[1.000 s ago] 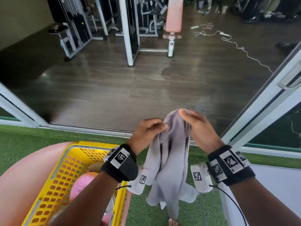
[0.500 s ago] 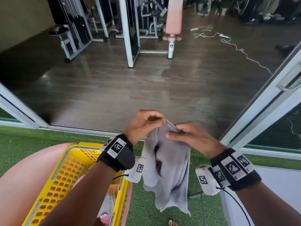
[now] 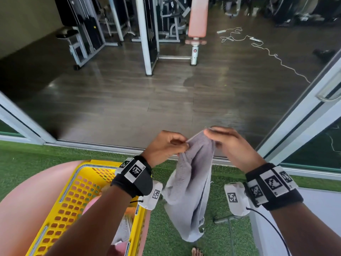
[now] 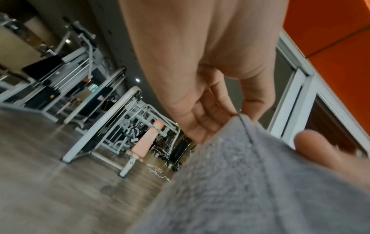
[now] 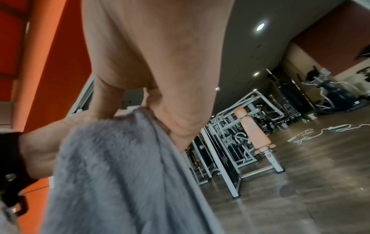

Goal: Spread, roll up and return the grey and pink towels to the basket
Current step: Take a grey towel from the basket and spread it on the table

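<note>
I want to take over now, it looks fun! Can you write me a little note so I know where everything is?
Left hand: pinches the top edge of the grey towel.
Right hand: holds the same edge, close beside it.
The grey towel hangs bunched over the grass, not spread yet.
The pink towel lies in the yellow basket, mostly hidden by the left arm.
Done: grey towel taken out.
Left: spread and roll it, put it back, then do the pink one.

The grey towel point(image 3: 191, 183) is fluffy and all bunched up, hanging loose in long folds from its top edge, up in the air over the green turf just right of the yellow basket point(image 3: 73, 198). Something pink point(image 3: 90, 204) sits down inside the basket, mostly hidden.
</note>
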